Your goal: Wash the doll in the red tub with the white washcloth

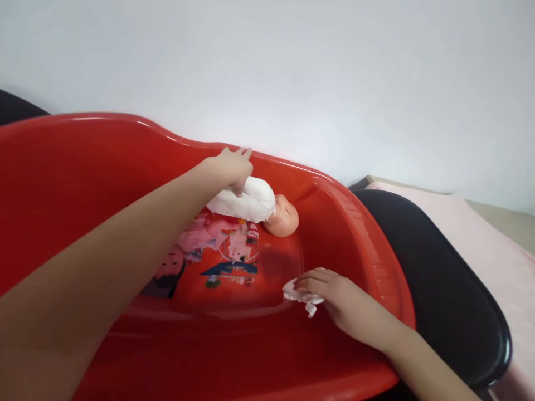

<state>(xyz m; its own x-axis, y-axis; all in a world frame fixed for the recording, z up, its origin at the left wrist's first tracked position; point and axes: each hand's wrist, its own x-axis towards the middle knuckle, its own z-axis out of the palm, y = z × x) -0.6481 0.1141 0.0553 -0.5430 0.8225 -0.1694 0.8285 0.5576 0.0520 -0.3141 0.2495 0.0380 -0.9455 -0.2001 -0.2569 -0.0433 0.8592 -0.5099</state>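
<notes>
A baby doll point(267, 209) with a white cloth body and a bare plastic head lies on its side inside a red plastic baby tub point(359, 234). My left hand point(232, 167) reaches across the tub and grips the doll's white body from above, fingers closed round it. Near the tub's right side my right hand point(338, 295) rests on the tub floor, its fingers pressed down on a small crumpled white cloth point(298, 295). A cartoon picture point(221, 256) is printed on the tub floor between the hands.
The tub sits on a black rounded surface point(443, 289). A pale pink sheet point(493, 245) lies to the right of it. A plain white wall point(292, 67) stands right behind the tub.
</notes>
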